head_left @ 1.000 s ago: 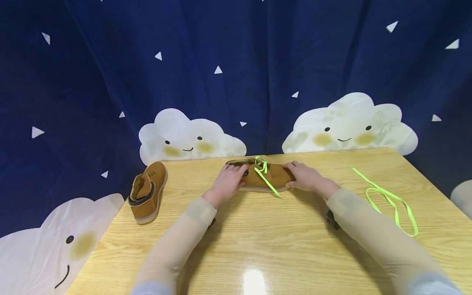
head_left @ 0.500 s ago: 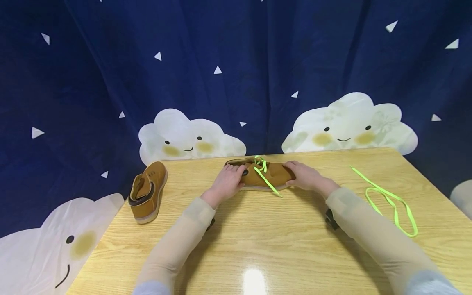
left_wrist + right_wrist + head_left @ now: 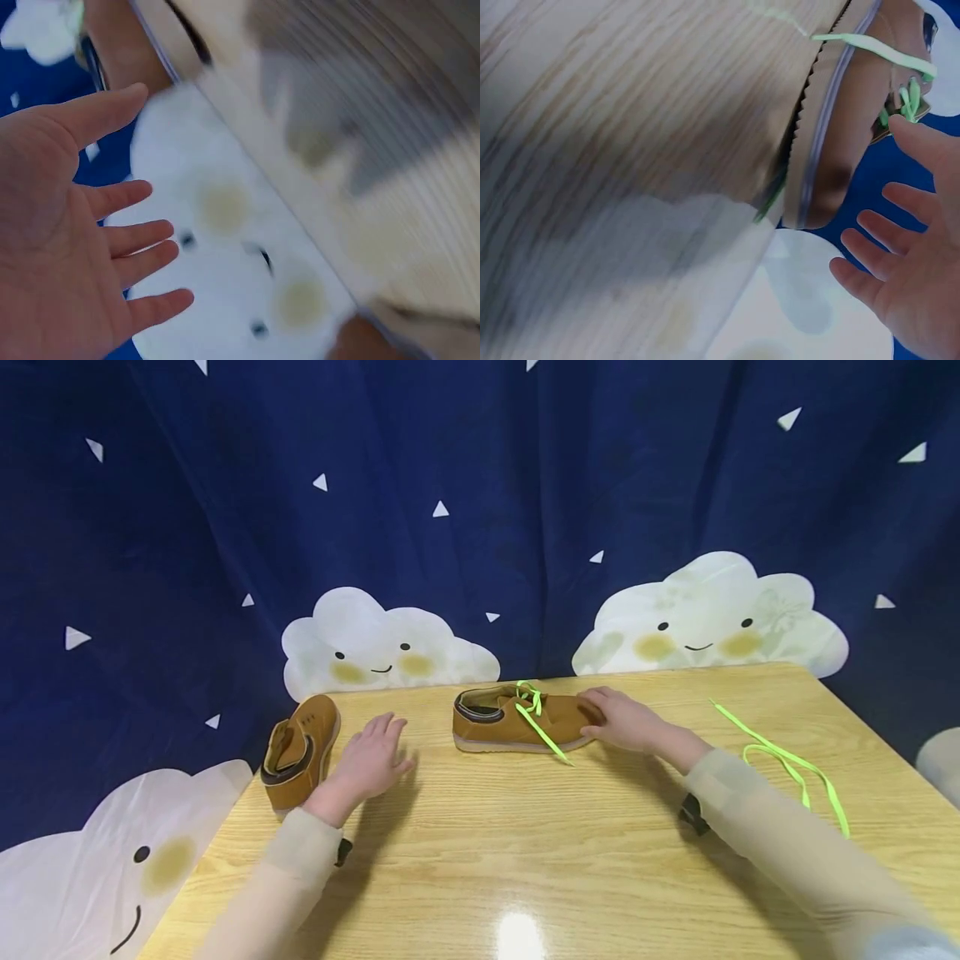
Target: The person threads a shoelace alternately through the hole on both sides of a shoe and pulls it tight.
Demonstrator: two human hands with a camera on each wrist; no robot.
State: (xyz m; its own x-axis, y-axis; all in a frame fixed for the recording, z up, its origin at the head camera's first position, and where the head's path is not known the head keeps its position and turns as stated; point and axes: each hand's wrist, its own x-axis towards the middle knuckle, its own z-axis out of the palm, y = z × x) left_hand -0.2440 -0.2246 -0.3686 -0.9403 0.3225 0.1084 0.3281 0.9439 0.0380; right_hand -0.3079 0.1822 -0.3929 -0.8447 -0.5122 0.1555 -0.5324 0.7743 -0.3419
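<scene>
A brown shoe (image 3: 483, 735) stands sideways at the table's back, toe to the right. A lime shoelace (image 3: 545, 734) runs through its eyelets, one end hanging down the near side. My right hand (image 3: 628, 721) is at the toe, and in the right wrist view its fingers are spread and apart from the shoe (image 3: 859, 97). To the left, my left hand (image 3: 367, 762) hovers over the table, fingers extended and holding nothing. Beside it stands a second brown shoe (image 3: 288, 792) without a lace, its heel partly hidden behind the wrist.
Another lime shoelace (image 3: 738, 720) lies loosely looped on the right of the wooden table (image 3: 465, 860), partly covered by the right forearm. A navy curtain (image 3: 420, 435) printed with clouds and white triangles hangs behind the table's back edge.
My left hand has let go of the laced shoe's heel end and moved left, toward the second shoe. The right hand stays by the toe, and the laced shoe has hardly moved.
</scene>
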